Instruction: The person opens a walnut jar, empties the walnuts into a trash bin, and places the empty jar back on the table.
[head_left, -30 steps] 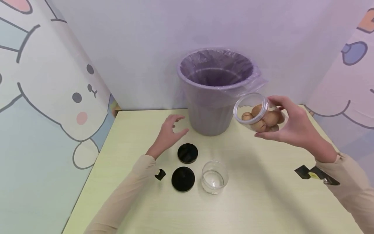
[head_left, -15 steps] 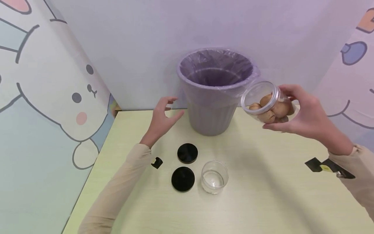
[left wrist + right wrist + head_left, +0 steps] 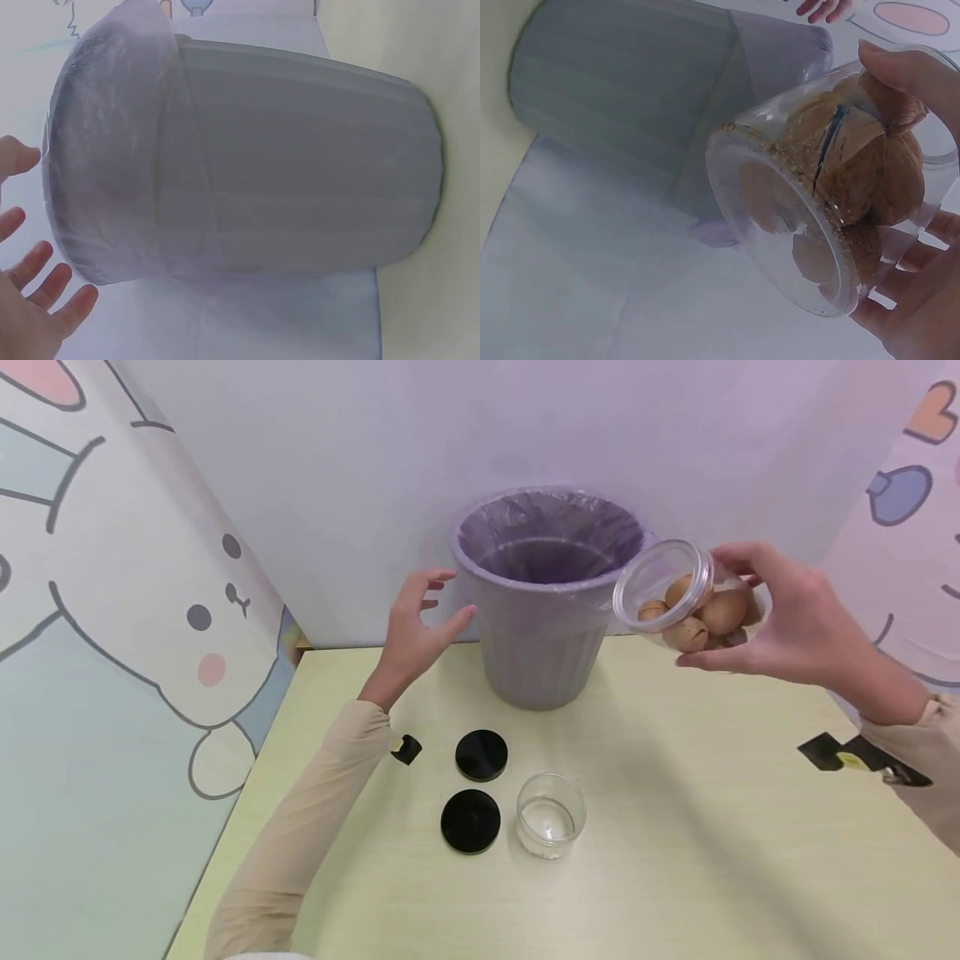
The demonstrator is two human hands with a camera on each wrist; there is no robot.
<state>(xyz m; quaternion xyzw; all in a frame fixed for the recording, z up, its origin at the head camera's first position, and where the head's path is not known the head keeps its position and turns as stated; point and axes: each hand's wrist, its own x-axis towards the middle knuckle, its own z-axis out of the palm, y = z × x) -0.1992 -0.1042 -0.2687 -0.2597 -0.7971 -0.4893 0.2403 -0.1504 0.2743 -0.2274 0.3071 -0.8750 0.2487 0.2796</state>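
My right hand (image 3: pixel 795 618) grips a clear plastic jar (image 3: pixel 663 581) round its side, tilted with its open mouth toward the bin. Several brown walnuts (image 3: pixel 723 612) lie inside it, and brown crumbs cling near its base in the right wrist view. Beside the left of a grey trash bin (image 3: pixel 536 647), my left hand (image 3: pixel 415 639) is raised with fingers spread and nothing in them. A thin plastic bag (image 3: pixel 112 150) lines the bin and folds over its rim. The jar's mouth is close to the bin's right rim in the head view.
Two round black lids (image 3: pixel 482 755) lie on the pale wooden table (image 3: pixel 637 877). A second clear jar (image 3: pixel 551 818) stands upright next to them with nothing seen inside. Behind the bin rises a pale wall (image 3: pixel 337 485), with cartoon panels at both sides.
Both hands have risen. The left moved up along the bin's left side; the right carried the jar of walnuts upward and slightly right. The walnuts stay inside.
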